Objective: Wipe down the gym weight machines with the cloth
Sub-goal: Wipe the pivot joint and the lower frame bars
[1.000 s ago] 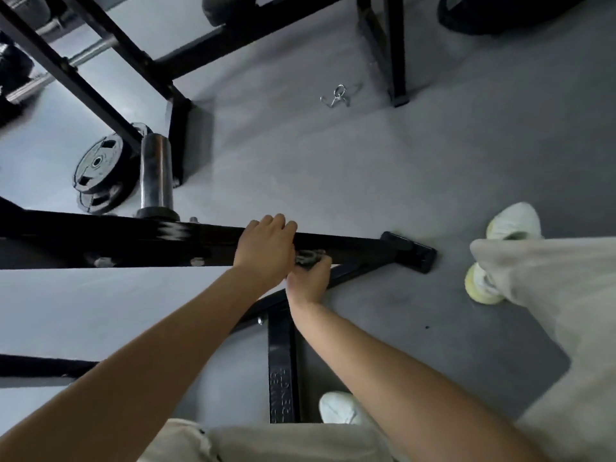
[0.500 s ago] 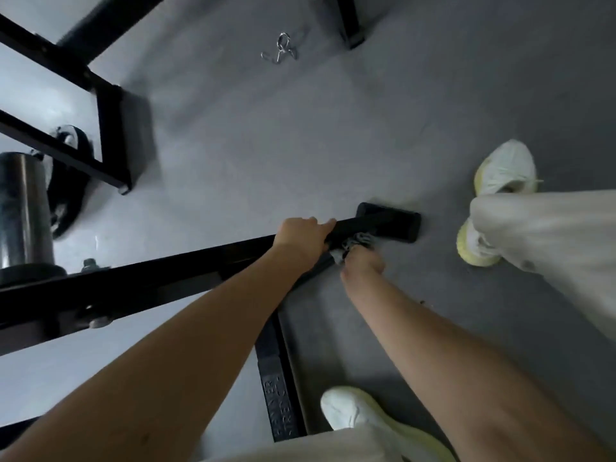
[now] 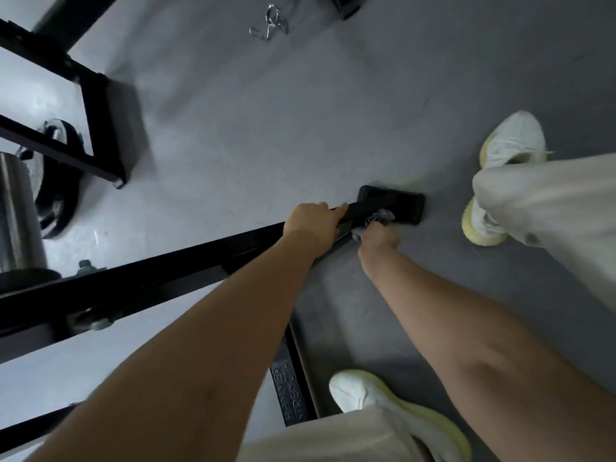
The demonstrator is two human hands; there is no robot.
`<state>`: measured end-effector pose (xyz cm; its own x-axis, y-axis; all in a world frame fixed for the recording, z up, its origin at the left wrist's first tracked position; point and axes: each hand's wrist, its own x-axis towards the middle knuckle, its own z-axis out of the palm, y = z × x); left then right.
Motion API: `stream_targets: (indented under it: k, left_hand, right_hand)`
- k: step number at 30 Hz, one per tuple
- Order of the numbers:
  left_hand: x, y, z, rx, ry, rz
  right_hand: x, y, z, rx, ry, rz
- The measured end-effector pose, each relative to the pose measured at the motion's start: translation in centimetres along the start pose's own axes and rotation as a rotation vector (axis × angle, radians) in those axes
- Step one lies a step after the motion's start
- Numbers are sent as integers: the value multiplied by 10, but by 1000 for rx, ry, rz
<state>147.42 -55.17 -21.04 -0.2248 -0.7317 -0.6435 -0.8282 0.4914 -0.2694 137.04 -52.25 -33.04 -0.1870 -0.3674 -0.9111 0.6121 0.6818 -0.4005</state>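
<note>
The right hand (image 3: 378, 237) has its grip closed round a bunched grey cloth (image 3: 379, 217). The fingers are hidden under the back of the hand, so only the crumpled top of the cloth shows. The cloth is pressed against the near side of the black bar (image 3: 166, 278), touching the end foot (image 3: 401, 203), the flat black pad where the bar meets the floor (image 3: 300, 128).

Just beside it, further from the end foot, the left hand (image 3: 311, 225) holds the same bar. Its grip is wrapped over the top edge, with one finger lying along the bar toward the foot. Both bare forearms run in from the lower edge and cover much of the bar's length.

A second black bar with raised lettering (image 3: 290, 396) lies nearer the person than the end foot. Its lettering is half covered and cannot be read whole.

Close to the end foot on the side away from the bar stands a white shoe with a yellow sole (image 3: 510, 143), partly covered by a pale trouser leg (image 3: 553, 211). Another such shoe (image 3: 383, 403) sits near the lower edge.

Well beyond the end foot a metal spring clip (image 3: 270, 25) lies on the floor. Far along the bar from the foot, a chrome sleeve (image 3: 16, 211) and a dark weight plate (image 3: 58, 195) are blurred and cut off at the edge.
</note>
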Motion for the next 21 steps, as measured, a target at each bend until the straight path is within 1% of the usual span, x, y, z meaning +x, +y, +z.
stream_targets:
  k: [1, 3, 5, 7, 10, 12, 15, 17, 18, 19, 21]
  left_hand:
    - [-3, 4, -1, -41, 3, -19]
    - [-16, 15, -4, -126, 43, -68]
    - [-35, 25, -5, -264, 125, -102]
    - [-67, 30, -6, -432, 207, -117]
    - [-132, 29, -5, -554, 277, -131]
    - [-172, 25, -9, -630, 283, -159]
    - [-238, 4, -27, -777, 247, -302]
    - [-288, -19, -40, -875, 245, -410]
    - [-308, -29, -47, -918, 239, -430]
    - [-333, -43, -54, -954, 258, -445]
    - [-391, -72, -66, -990, 307, -465]
  right_hand:
    - [-13, 1, -2, -13, -22, 12]
    - [-42, -1, -4, -62, -49, -38]
    - [-67, -4, -8, -95, -101, -68]
    - [-89, -7, -13, -109, -110, -115]
    - [-129, 8, -14, -70, -125, -148]
    - [-172, 16, -9, -165, -232, -193]
    - [-242, 19, 0, -392, -310, -315]
    - [-276, 27, 12, -524, -375, -451]
    - [-277, 33, 18, -574, -416, -535]
    - [-295, 39, 26, -612, -452, -593]
    - [-369, 49, 35, -665, -573, -655]
